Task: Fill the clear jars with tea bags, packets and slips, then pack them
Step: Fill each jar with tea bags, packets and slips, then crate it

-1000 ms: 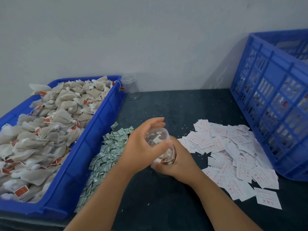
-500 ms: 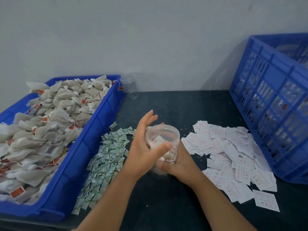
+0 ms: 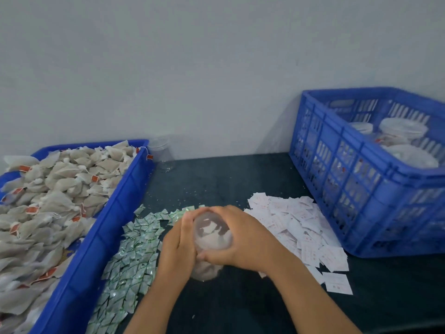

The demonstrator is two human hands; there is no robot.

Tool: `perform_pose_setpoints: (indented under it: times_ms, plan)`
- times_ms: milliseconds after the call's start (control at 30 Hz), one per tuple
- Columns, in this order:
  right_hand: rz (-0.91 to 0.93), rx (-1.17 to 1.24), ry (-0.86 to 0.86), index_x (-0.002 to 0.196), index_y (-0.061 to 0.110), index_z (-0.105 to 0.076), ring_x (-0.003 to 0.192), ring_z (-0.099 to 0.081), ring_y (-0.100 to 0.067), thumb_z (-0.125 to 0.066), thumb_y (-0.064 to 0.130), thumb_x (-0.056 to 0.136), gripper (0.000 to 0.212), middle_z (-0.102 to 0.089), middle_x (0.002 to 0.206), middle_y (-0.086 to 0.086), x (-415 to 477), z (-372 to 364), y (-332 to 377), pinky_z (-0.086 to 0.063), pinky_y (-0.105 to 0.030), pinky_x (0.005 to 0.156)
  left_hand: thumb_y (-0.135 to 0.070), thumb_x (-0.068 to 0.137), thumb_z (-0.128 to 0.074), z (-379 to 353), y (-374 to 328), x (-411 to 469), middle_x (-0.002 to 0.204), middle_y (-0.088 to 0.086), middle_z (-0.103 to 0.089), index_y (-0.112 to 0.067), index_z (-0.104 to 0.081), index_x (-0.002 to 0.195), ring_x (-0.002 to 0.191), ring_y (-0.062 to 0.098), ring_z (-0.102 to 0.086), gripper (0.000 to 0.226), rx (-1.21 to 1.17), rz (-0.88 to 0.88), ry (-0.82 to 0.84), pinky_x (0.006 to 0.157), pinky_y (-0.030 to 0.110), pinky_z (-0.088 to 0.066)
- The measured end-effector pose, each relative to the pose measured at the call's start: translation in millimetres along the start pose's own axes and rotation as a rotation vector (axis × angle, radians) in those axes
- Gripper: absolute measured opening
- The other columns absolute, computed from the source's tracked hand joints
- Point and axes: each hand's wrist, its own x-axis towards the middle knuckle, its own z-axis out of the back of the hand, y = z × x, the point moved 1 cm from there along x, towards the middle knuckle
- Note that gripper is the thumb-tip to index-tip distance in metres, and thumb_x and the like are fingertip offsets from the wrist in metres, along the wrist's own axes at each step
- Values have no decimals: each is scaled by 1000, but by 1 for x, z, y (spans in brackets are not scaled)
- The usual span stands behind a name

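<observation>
A clear jar [image 3: 212, 233] with tea bags inside sits between both hands at the table's middle. My left hand [image 3: 177, 249] cups its left side, fingers lying up along the wall. From the right, my right hand [image 3: 243, 239] wraps round the jar, its thumb crossing the front low down. The jar's mouth is blurred, and I cannot tell whether a lid is on it. Loose tea bags [image 3: 55, 203] fill a blue tray [image 3: 113, 220] on the left. Green packets [image 3: 131, 259] lie beside the tray, and white slips [image 3: 296, 225] are heaped to the right.
A blue slatted crate [image 3: 337, 189] stands at the right and holds white-lidded jars [image 3: 402, 131]. An empty clear jar [image 3: 163, 153] stands by the wall behind the tray. Small crumbs dot the dark table [image 3: 228, 179].
My right hand has come up from under the jar and now wraps its right side. My left hand's fingers have settled against the jar. The view has lifted, showing the crate's inside.
</observation>
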Motion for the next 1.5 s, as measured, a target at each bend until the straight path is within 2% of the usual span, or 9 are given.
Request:
perform_pose_setpoints:
  times_ms: [233, 500, 633, 733, 800, 1033, 1200, 1367, 1500]
  plan:
    - [-42, -140, -246, 147, 51, -42, 111, -60, 2, -72, 80, 73, 84, -54, 126, 28, -68, 84, 0, -50, -20, 93, -32, 105, -59, -59, -64, 20, 100, -21, -75, -47, -72, 105, 91, 1, -71, 20, 48, -207, 135, 77, 26, -55]
    - [-28, -368, -688, 144, 32, -62, 100, -61, 6, -71, 72, 74, 81, -63, 119, 21, -115, 257, 21, -39, -3, 89, -35, 108, -51, -177, -146, 35, 83, -15, -70, -31, -72, 95, 75, 3, -62, 25, 47, -473, 393, 66, 13, -45]
    - [-132, -467, -819, 142, 28, -65, 116, -59, -3, -65, 77, 72, 85, -67, 131, 12, -110, 338, 19, -36, -9, 95, -53, 106, -50, -226, -169, 32, 139, -22, -59, -38, -58, 141, 127, -3, -53, 39, 124, -579, 464, 107, 23, -44]
    - [-358, -457, -798, 150, 28, -58, 127, -62, -20, -82, 66, 81, 83, -63, 137, 5, -105, 391, -9, -50, -38, 108, -62, 101, -55, -255, -171, 23, 167, -17, -31, -38, -43, 155, 158, 3, -14, 61, 229, -693, 613, 125, 26, -18]
    - [-541, -463, -700, 156, 26, -50, 121, -68, -29, -89, 55, 81, 89, -61, 143, -1, -104, 412, -32, -56, -51, 106, -56, 102, -58, -267, -166, 20, 163, -11, -38, -28, -56, 145, 160, 10, -8, 51, 227, -720, 628, 129, 34, -16]
    - [-921, -551, -292, 133, 22, -52, 58, -75, -20, -90, 46, 78, 72, -62, 115, -3, -90, 395, -111, -51, -28, 58, -44, 106, -58, -275, -155, 21, 148, -6, -49, -18, -61, 128, 159, 18, -11, 34, 226, -798, 562, 128, 35, -18]
    - [-1005, -442, -211, 147, 29, -44, 102, -69, -25, -91, 57, 74, 91, -61, 119, 0, -85, 387, -139, -57, -41, 86, -44, 106, -57, -277, -153, 21, 151, -7, -45, -19, -60, 129, 158, 14, -9, 34, 227, -795, 558, 125, 30, -14]
    - [-1001, -453, -117, 170, 41, -7, 120, -64, -32, -94, 60, 74, 131, -35, 171, -3, -89, 393, -128, -53, -47, 105, -46, 106, -55, -278, -152, 22, 155, -12, -40, -25, -57, 129, 159, 8, -3, 32, 224, -778, 583, 123, 26, -12]
    - [-768, -481, -425, 168, 29, -28, 148, -48, -33, -86, 56, 86, 104, -38, 171, -7, -95, 405, -101, -40, -46, 116, -46, 108, -52, -269, -151, 23, 162, -19, -32, -31, -52, 141, 157, -4, 3, 36, 269, -807, 597, 114, 9, -4]
